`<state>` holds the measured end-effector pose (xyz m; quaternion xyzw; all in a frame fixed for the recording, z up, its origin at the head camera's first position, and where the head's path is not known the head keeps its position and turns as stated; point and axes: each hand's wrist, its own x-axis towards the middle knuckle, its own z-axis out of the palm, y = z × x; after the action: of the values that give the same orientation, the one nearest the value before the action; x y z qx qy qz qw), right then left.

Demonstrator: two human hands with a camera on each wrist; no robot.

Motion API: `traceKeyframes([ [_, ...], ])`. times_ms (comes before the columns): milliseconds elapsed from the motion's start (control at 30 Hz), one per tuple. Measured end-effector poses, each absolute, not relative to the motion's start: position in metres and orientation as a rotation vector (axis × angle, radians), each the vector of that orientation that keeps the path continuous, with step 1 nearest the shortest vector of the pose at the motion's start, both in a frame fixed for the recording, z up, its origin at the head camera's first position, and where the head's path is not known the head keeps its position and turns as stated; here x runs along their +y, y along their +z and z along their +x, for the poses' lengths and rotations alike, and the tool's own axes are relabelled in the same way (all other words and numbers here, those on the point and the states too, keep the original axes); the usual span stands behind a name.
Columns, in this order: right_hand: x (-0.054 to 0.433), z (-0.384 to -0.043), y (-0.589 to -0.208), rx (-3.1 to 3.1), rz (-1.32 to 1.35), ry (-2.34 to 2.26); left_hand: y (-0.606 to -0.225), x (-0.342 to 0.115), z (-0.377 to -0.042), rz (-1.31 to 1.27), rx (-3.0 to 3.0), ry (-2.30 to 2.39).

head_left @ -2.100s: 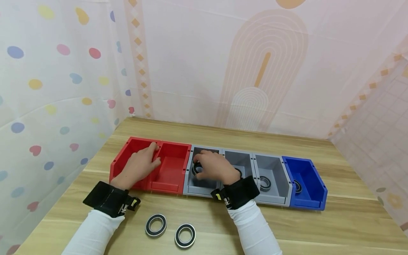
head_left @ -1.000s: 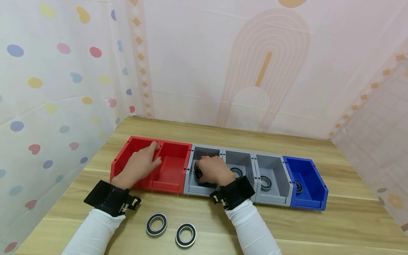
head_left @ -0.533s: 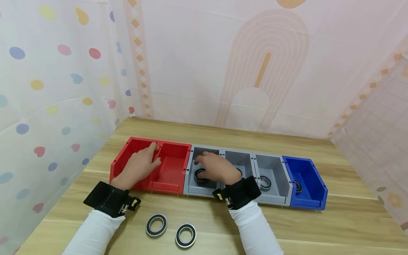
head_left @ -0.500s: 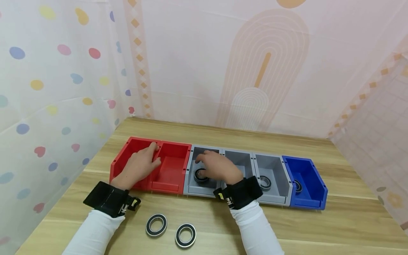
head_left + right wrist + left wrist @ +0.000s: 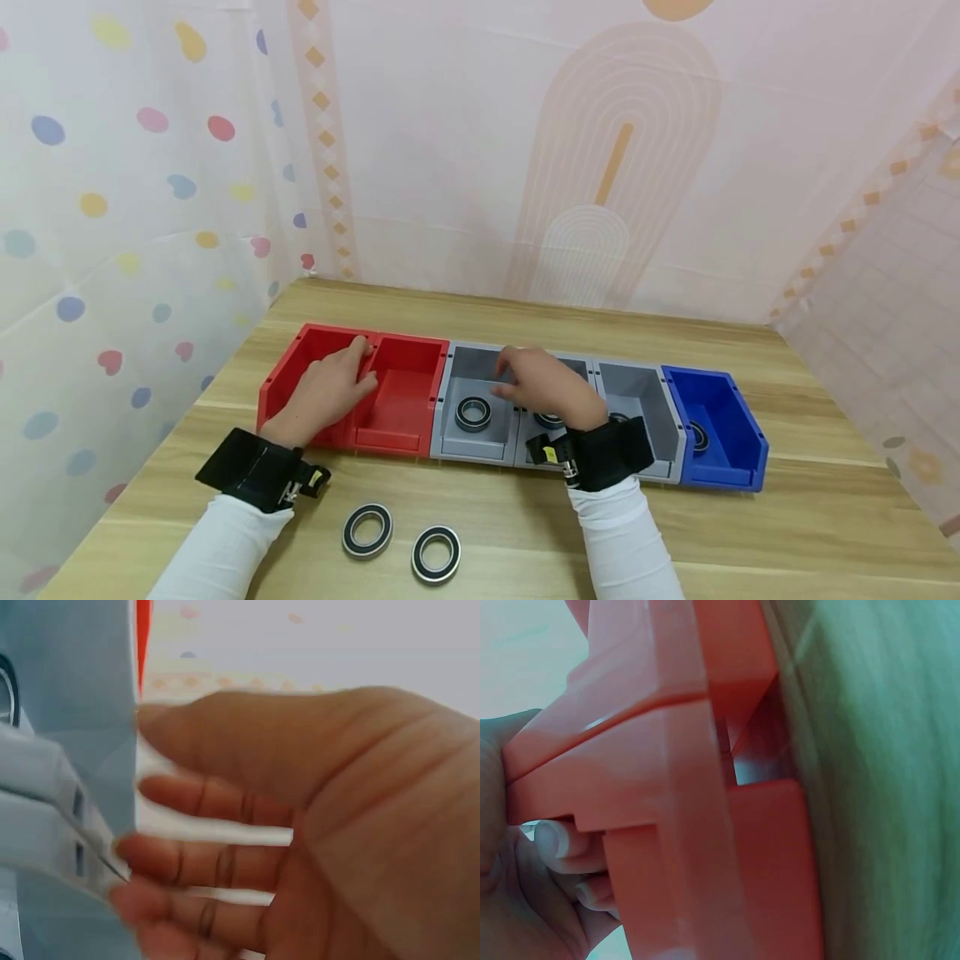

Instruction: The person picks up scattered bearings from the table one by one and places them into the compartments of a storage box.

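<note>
My left hand [image 5: 327, 392] grips the adjoining walls of two red bins [image 5: 401, 392]; in the left wrist view, fingertips [image 5: 553, 838] show curled inside the wall. Above the divider between the first two grey bins hovers my right hand [image 5: 551, 385], its fingers loosely spread and holding nothing. A bearing [image 5: 473, 413] with a black seal lies flat in the first grey bin [image 5: 474, 450]. Partly under my right hand, another bearing [image 5: 549, 422] sits in the second grey bin. The right wrist view shows the spread fingers [image 5: 217, 866] beside the grey bin walls [image 5: 67, 802].
Two larger bearings, one on the left [image 5: 367, 531] and one on the right [image 5: 436, 555], lie on the wooden table [image 5: 510, 533] before the bins. The third grey bin [image 5: 652, 417] and the blue bin [image 5: 723, 458] each hold a bearing. A patterned curtain [image 5: 450, 167] hangs behind.
My right hand has let go of the bearing in the first grey bin and lifted away to the right, leaving it there. The left hand keeps its place.
</note>
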<state>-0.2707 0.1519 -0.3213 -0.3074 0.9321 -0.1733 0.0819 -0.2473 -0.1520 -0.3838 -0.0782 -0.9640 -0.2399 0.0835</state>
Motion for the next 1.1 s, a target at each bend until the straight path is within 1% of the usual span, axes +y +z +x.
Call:
traceKeyframes([
  [200, 0.153, -0.271, -0.328, 2.793, -0.646, -0.539, -0.383, -0.153, -0.249, -0.258, -2.881, -0.689],
  [333, 0.152, -0.269, -0.33, 2.759, -0.56, -0.549, -0.381, -0.154, -0.25, -0.261, -2.898, -0.655],
  [633, 0.149, -0.269, -0.332, 2.734, -0.619, -0.519, -0.377, -0.158, -0.244, -0.266, -2.918, -0.579],
  [833, 0.147, -0.268, -0.333, 2.708, -0.636, -0.524, -0.364, -0.154, -0.234, -0.263, -2.943, -0.429],
  [1000, 0.147, -0.268, -0.332, 2.701, -0.649, -0.538, -0.344, -0.135, -0.215, -0.306, -2.892, -0.285],
  [1100, 0.147, -0.269, -0.332, 2.699, -0.651, -0.539, -0.332, -0.113, -0.2, -0.435, -2.848, -0.222],
])
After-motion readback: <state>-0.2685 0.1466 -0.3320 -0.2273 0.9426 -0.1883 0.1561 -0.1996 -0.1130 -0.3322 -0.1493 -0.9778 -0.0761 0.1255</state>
